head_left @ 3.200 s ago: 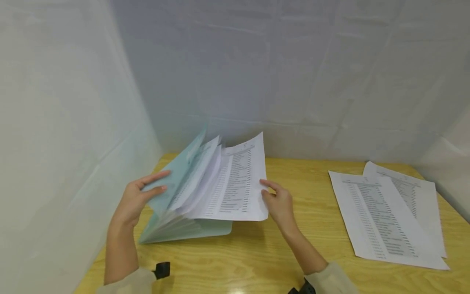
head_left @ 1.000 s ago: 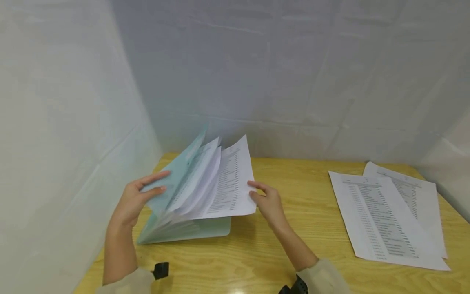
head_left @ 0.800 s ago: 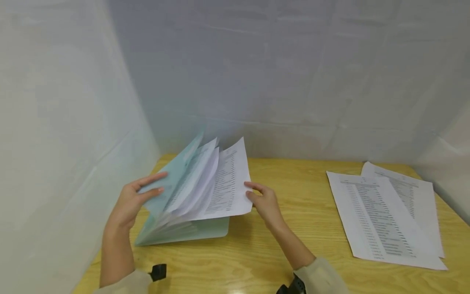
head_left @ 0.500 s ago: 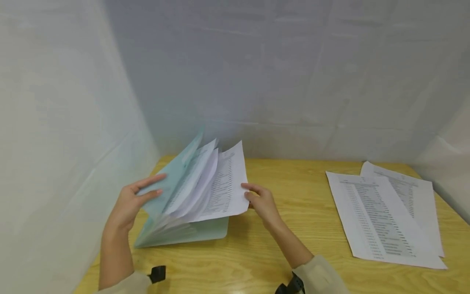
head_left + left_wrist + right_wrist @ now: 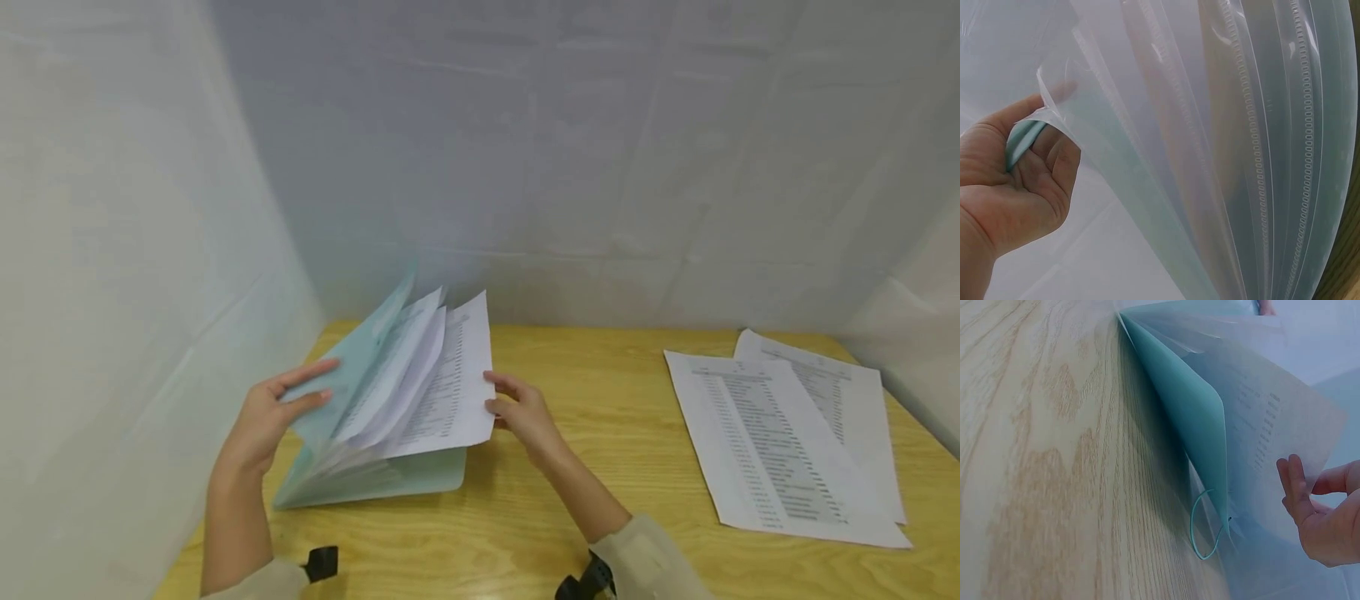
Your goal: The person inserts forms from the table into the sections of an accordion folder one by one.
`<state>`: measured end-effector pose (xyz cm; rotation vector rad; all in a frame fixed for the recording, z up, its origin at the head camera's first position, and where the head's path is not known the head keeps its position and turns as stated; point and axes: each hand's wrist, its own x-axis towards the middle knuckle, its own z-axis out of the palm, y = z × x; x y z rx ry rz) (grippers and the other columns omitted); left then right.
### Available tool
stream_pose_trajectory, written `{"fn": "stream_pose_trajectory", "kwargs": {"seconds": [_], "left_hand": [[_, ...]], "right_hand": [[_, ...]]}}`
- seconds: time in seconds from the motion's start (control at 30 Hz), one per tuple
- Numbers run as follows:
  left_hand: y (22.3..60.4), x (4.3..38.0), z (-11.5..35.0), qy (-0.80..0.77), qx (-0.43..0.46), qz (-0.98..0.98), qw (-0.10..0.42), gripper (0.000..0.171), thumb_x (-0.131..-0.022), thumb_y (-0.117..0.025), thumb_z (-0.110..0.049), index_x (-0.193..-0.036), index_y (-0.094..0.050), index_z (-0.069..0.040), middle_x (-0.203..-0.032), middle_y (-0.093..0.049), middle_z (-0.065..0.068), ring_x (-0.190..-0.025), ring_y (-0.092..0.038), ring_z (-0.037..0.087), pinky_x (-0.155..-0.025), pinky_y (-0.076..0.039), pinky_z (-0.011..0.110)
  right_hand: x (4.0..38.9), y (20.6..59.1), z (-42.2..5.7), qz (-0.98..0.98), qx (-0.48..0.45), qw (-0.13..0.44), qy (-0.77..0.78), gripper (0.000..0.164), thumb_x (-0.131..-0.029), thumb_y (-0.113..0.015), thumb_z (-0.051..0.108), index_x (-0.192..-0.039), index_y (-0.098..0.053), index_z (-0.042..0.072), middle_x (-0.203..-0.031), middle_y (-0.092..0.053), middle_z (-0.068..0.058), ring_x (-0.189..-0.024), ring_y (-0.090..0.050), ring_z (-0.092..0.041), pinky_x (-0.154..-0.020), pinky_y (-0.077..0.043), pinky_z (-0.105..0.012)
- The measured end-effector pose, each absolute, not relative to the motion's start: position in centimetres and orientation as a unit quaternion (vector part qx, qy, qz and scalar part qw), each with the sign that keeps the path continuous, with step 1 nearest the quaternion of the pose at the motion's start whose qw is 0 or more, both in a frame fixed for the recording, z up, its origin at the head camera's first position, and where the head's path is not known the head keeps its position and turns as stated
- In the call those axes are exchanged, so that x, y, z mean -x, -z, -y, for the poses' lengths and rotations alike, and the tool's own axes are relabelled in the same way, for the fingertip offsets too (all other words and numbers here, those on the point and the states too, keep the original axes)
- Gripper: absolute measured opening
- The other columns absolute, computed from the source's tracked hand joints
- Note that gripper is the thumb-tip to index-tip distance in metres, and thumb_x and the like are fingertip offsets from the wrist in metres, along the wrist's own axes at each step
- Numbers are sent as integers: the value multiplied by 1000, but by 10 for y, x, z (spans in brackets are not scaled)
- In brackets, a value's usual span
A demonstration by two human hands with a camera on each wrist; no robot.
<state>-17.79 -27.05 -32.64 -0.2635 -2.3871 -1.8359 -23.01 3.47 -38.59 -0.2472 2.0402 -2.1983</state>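
Observation:
A pale teal display book (image 5: pixel 420 477) with clear pockets stands partly fanned out at the left of the table. My left hand (image 5: pixel 262 421) holds its raised front cover, thumb and fingers at the edge; in the left wrist view that hand (image 5: pixel 1019 178) also has a clear pocket (image 5: pixel 1110 125) in its grip. Between the leaves, a printed sheet (image 5: pixel 463 392) extends out to the right. Its right edge is pinched by my right hand (image 5: pixel 528 423). A teal elastic loop (image 5: pixel 1192 528) hangs at the back cover's corner in the right wrist view.
Two printed sheets (image 5: pixel 780 450) lie overlapping at the right of the wooden table (image 5: pixel 600 375). A grey-white sheet wall (image 5: pixel 525 167) rises behind the table, and another (image 5: pixel 112 292) stands close by the left arm.
My right hand has moved left with the printed sheet, so less of the sheet sticks out of the display book. My left hand keeps hold of the cover, almost in place.

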Motion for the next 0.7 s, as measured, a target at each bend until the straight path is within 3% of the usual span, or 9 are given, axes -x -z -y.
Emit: {"fn": "stream_pose_trajectory", "kwargs": {"seconds": [0.27, 0.7], "left_hand": [[324, 175, 270, 603, 82, 791, 57, 47, -87, -66, -20, -129, -53, -1, -141, -36, 15, -133, -19, 32, -103, -15, 54], [322, 175, 269, 601, 78, 794, 56, 48, -86, -67, -20, -128, -53, -1, -141, -35, 17, -133, -17, 32, -103, -12, 54]], "right_hand": [[231, 387, -32, -682, 88, 60, 724, 54, -86, -54, -5, -137, -38, -1, -119, -54, -21, -89, -61, -26, -72, -51, -34], [232, 387, -26, -686, 92, 67, 718, 54, -85, -55, -5, -137, -38, -3, -121, -52, -24, -88, -62, -26, -73, -51, -37]]}}
